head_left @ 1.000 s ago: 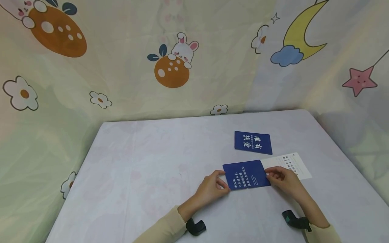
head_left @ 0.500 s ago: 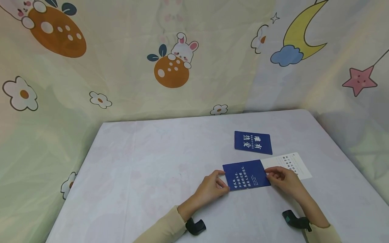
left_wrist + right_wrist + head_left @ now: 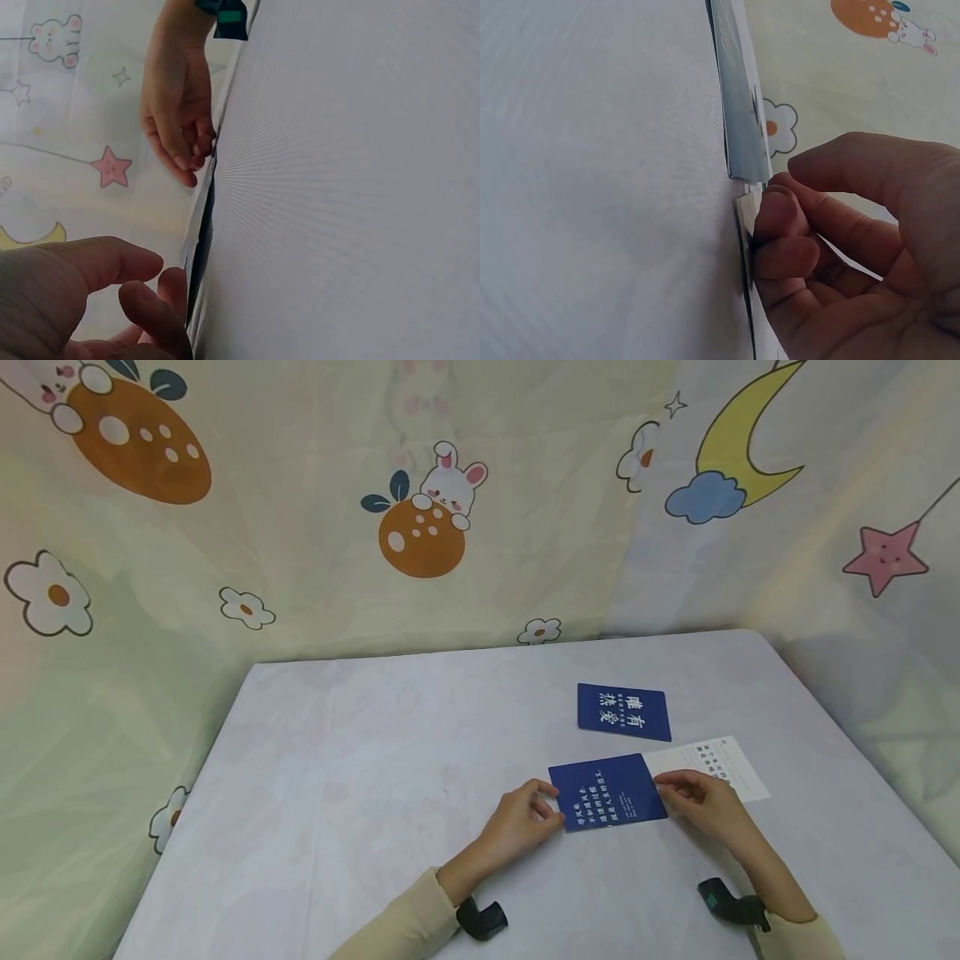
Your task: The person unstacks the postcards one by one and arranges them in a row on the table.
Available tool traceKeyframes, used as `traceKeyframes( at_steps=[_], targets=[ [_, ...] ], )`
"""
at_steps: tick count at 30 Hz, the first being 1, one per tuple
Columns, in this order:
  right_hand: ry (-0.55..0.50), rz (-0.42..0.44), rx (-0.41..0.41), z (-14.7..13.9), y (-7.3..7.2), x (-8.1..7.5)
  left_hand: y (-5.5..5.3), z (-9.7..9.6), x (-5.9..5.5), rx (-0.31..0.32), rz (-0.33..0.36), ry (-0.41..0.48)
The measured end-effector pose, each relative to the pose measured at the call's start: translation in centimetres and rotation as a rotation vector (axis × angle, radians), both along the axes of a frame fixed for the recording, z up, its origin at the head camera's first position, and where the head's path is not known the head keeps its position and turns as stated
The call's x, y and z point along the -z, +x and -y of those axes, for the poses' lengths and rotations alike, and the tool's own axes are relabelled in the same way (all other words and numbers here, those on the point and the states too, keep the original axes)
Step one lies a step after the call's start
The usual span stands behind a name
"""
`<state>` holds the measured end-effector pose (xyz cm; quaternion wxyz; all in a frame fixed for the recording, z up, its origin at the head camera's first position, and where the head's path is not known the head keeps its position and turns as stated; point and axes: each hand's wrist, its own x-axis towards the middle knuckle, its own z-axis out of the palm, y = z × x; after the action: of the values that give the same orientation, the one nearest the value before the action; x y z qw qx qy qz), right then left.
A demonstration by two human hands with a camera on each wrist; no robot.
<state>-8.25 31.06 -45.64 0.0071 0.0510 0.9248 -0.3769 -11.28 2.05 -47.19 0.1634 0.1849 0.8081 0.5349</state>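
Note:
A dark blue card (image 3: 603, 793) with white lettering lies on the white table between the hands. My left hand (image 3: 521, 818) has its index finger and thumb at the card's left edge, bent and apart. At the right edge, the fingertips of my right hand (image 3: 701, 802) touch the card; in the right wrist view, thumb and curled fingers (image 3: 780, 225) meet its corner. A white printed card (image 3: 738, 772) extends to the right, partly under the right hand. Whether the two cards are joined is hidden.
Another blue card (image 3: 624, 712) with white characters lies farther back on the white-covered table (image 3: 375, 760). A printed cloth (image 3: 300, 510) hangs behind and at the sides. Black wrist devices (image 3: 482, 920) sit at both sleeves.
The left thumb has shifted slightly up along the card's left edge. The right hand and the cards stay nearly where they were; the head view has moved a little.

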Motion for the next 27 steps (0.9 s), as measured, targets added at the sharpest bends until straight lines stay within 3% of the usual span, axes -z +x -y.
traceKeyframes(
  at_steps=[5, 11, 16, 27],
  targets=[
    [0.004, -0.058, 0.009, 0.0, 0.0, 0.0, 0.0, 0.0, 0.0, 0.019, -0.034, 0.033],
    [-0.013, -0.095, 0.026, -0.1, -0.2, -0.1, -0.4, -0.2, -0.2, 0.035, -0.132, 0.062],
    [-0.003, -0.11, 0.028, -0.4, -0.5, -0.3, -0.7, -0.4, -0.6, -0.011, -0.184, 0.021],
    [-0.039, -0.159, 0.033, -1.5, -1.6, -0.2, -1.5, -0.6, -1.0, -0.09, -0.189, -0.107]
  ],
)
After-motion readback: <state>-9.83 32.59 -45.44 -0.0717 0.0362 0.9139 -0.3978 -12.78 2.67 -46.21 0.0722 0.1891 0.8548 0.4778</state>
